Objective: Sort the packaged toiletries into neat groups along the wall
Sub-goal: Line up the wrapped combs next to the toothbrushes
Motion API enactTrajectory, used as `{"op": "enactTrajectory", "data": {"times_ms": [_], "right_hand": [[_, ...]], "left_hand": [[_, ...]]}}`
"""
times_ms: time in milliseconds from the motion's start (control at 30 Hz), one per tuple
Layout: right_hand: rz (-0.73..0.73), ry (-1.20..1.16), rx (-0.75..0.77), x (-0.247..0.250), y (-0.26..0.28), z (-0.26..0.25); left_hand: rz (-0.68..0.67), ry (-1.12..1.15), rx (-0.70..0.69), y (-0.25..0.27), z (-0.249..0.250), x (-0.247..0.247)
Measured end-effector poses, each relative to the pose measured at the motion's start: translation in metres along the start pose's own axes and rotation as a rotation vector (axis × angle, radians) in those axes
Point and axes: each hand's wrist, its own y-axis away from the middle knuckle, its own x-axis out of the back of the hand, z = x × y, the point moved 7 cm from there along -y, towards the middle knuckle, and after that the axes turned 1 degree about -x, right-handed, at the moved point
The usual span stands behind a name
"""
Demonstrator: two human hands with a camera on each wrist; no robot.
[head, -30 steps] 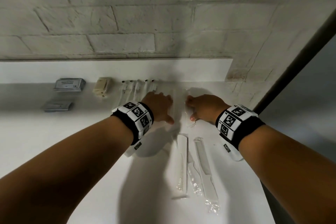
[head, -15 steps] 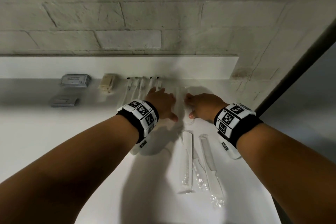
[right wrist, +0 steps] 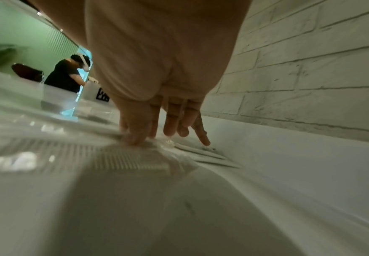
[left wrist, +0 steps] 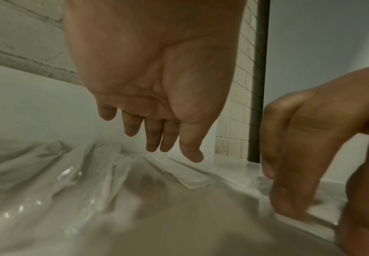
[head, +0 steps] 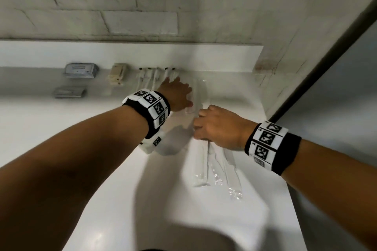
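Along the wall lie two grey packets [head: 80, 70], a beige packet [head: 118, 73], several wrapped toothbrushes [head: 151, 77] and wrapped combs [head: 199, 91]. My left hand [head: 179, 91] is spread over that row with straight fingers [left wrist: 157, 136] just above the crinkled clear wrappers [left wrist: 69, 173], its thumb at a wrapped comb. Three more wrapped combs [head: 201, 165] lie loose nearer me. My right hand [head: 199, 126] reaches down onto their far ends. Its fingertips [right wrist: 135, 138] touch the clear wrapper of a toothed comb [right wrist: 118, 159]; no grip shows.
The white counter [head: 61, 138] ends at a low ledge [head: 122, 53] under the brick wall. Its right edge [head: 285, 185] drops off beside a dark upright frame [head: 326, 63]. A curved basin rim [head: 183, 230] lies near me. A person in a dark shirt [right wrist: 65, 74] stands far off.
My right hand drew back from the wall toward me and came down on the loose combs. My left hand stayed at the row by the wall, reaching slightly farther in.
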Motion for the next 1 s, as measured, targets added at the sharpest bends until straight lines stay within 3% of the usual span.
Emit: {"op": "enactTrajectory", "data": {"times_ms": [100, 200, 267, 367, 433, 500, 533, 567, 633, 667, 733, 833, 900, 1000], "right_hand": [[0.094, 0.087, 0.037, -0.008, 0.004, -0.001], [0.199, -0.039, -0.054, 0.000, 0.008, 0.009], [0.307, -0.219, -0.260, 0.011, 0.012, 0.038], [0.360, -0.685, -0.784, 0.012, 0.035, 0.098], [0.275, -0.963, -1.074, -0.005, 0.049, 0.122], [0.054, -1.275, -1.275, -0.030, 0.054, 0.118], [-0.055, -1.283, -1.298, -0.037, 0.054, 0.114], [-0.150, -1.119, -1.252, -0.041, 0.052, 0.117], [-0.135, -0.626, -1.158, -0.029, 0.047, 0.132], [-0.085, -0.492, -1.103, -0.020, 0.043, 0.134], [-0.066, -0.442, -0.980, -0.016, 0.034, 0.134], [-0.283, -0.359, -0.822, -0.029, 0.021, 0.131], [-0.348, -0.350, -0.807, -0.038, 0.020, 0.133], [-0.319, -0.388, -0.809, -0.037, 0.021, 0.132]], "left_hand": [[-0.004, -0.011, -0.017, 0.004, 0.002, 0.003], [-0.017, -0.022, 0.003, 0.005, -0.006, 0.006], [-0.021, 0.003, 0.039, 0.005, -0.016, 0.009], [-0.011, 0.001, 0.057, 0.003, -0.023, 0.014], [-0.021, -0.027, 0.053, 0.001, -0.018, 0.015], [-0.035, -0.030, 0.036, -0.001, -0.006, 0.014], [-0.039, -0.032, 0.011, -0.003, 0.001, 0.013], [-0.039, -0.033, -0.015, -0.004, 0.010, 0.012], [-0.029, -0.041, -0.058, -0.008, 0.024, 0.012], [-0.020, -0.047, -0.075, -0.010, 0.030, 0.011], [-0.003, -0.051, -0.098, -0.017, 0.038, 0.008], [-0.021, -0.065, -0.094, -0.024, 0.042, -0.001], [-0.043, -0.059, -0.093, -0.026, 0.043, -0.006], [-0.041, -0.061, -0.103, -0.029, 0.043, -0.008]]}}
